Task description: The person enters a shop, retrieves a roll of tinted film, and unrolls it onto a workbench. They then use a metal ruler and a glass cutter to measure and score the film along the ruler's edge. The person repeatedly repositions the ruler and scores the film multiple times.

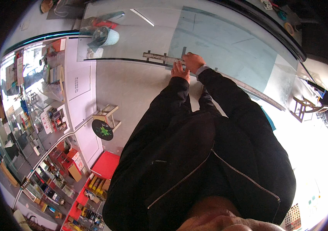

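At the near edge of a large glass sheet, both of my hands meet on a long, worn straightedge that lies along the sheet. My left hand presses on it with the fingers spread. Just to the right, my right hand is closed around something small that its fingers hide; I cannot tell what it is. Short dark strips stick out across the straightedge. Under the right part of the glass lies a bluish-grey panel or sheet.
A white bucket stands at the table's far left. Below on the left are a wooden stool frame, a round black seat with a green leaf picture and glass display shelves full of goods. A wooden chair stands at the right.
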The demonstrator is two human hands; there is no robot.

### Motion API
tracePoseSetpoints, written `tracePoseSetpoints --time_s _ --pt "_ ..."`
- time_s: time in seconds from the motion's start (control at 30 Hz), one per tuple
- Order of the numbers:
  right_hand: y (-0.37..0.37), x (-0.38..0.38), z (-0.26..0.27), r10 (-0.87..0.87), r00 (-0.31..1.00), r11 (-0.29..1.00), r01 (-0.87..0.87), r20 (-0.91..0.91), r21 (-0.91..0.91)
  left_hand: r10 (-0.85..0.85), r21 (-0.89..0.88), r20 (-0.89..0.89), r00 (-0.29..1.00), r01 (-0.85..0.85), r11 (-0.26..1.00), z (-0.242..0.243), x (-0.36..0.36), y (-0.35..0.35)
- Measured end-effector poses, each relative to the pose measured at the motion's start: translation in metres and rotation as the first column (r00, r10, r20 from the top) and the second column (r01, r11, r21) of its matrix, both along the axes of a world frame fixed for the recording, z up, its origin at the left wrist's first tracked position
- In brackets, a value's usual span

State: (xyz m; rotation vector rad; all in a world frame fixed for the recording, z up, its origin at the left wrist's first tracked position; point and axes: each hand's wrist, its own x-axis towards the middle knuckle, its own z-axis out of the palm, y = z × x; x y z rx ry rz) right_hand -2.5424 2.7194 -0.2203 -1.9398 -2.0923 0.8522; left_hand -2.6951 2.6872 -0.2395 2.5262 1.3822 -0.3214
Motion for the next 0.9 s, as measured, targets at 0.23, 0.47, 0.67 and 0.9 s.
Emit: tracePoseSetpoints --time_s 0.23,0.47,0.67,0.9 --pt "-0.016 0.016 0.009 0.023 0.999 1.000 -0.023 0.039 0.012 -0.007 -0.011 -0.013 1.000 0.007 1.000 0.002 0.002 0.002" --pt "-0.032 0.031 0.015 -0.027 0.999 0.999 0.026 0.027 0.019 0.040 -0.068 -0.030 0.999 -0.042 0.997 0.011 0.012 0.005" --pt "-0.042 0.041 0.010 -0.026 0.999 0.999 0.027 0.036 -0.026 0.033 -0.130 -0.114 0.993 -0.048 0.990 0.017 0.024 0.011" --pt "-0.057 0.055 0.011 -0.055 0.998 0.998 0.055 0.034 -0.021 0.134 -0.265 -0.194 0.972 -0.184 0.947 0.010 0.042 0.023"
